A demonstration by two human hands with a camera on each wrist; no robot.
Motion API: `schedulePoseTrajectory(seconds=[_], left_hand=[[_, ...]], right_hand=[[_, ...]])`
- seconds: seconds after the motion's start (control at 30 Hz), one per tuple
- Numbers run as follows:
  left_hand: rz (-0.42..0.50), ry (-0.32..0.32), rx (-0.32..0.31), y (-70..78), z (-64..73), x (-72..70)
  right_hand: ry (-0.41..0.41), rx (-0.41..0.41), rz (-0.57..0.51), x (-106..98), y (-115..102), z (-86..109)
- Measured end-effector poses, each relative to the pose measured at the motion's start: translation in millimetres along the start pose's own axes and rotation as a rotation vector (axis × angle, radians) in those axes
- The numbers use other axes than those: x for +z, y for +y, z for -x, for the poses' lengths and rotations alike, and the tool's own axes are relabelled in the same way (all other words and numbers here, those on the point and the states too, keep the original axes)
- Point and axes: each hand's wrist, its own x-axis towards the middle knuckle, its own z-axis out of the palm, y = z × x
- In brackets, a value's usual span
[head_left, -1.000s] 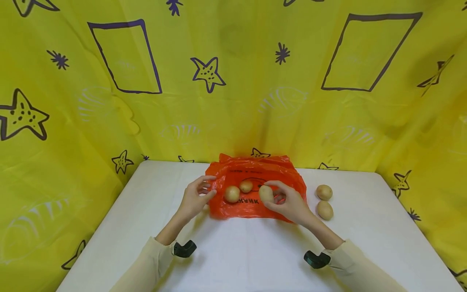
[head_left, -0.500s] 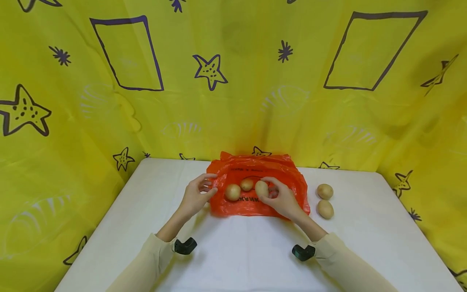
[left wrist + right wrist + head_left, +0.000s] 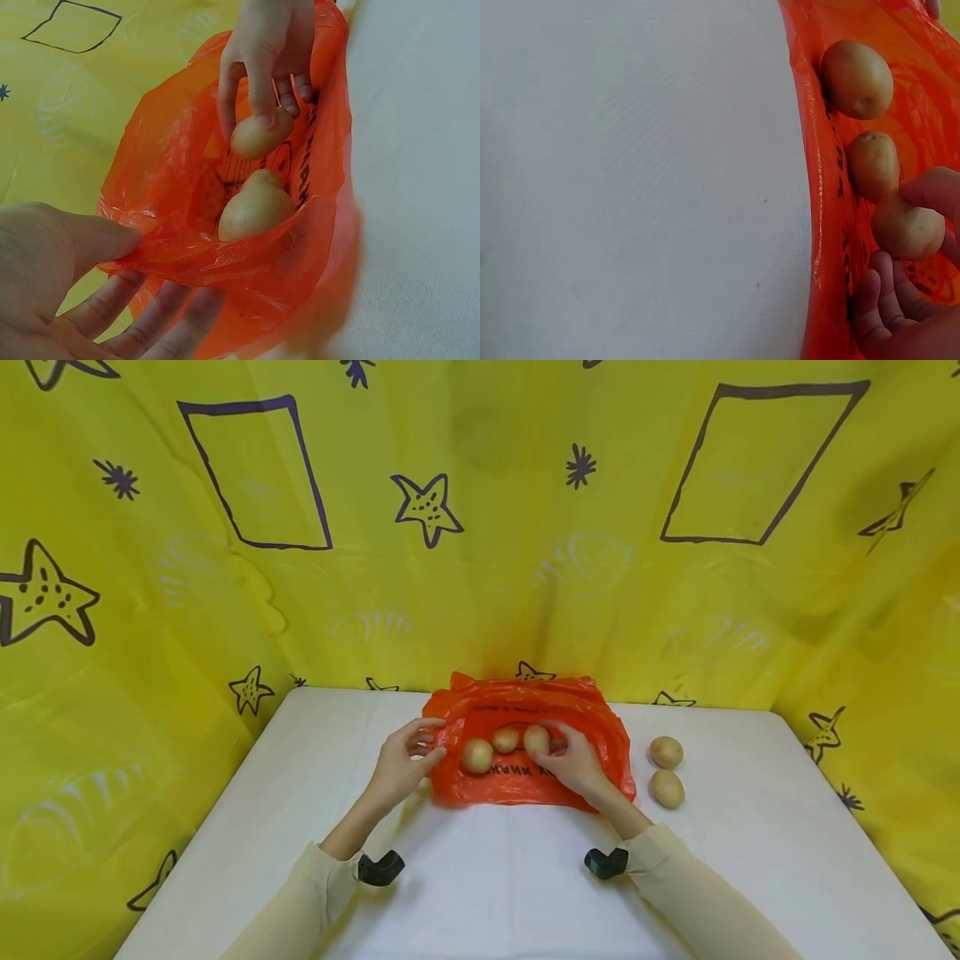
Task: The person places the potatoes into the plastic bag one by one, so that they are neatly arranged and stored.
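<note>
White table (image 3: pixel 495 877), yellow curtain (image 3: pixel 510 585). Left hand (image 3: pixel 400 765) pinches a crinkled red bag (image 3: pixel 480 790); right hand (image 3: pixel 579 765) grips a tan potato (image 3: pixel 536 740).

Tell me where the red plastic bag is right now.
In the head view, the red plastic bag lies mid-table near the yellow curtain, its left edge held by the left hand, with two loose potatoes to its right.

Potato (image 3: pixel 536 741) in right hand (image 3: pixel 577 766) — over red bag (image 3: pixel 487 790)
</note>
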Motion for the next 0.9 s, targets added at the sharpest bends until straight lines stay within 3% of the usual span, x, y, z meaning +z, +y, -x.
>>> schedulePoseTrajectory(seconds=[0.67, 0.9], left_hand=[[0.005, 0.004, -0.010, -5.3, 0.9, 0.3], [0.006, 0.006, -0.019, -6.0, 1.3, 1.0]], right_hand=[[0.005, 0.031, 0.094, 6.1, -0.4, -11.3], [-0.003, 0.002, 0.109, 6.9, 1.7, -13.3]])
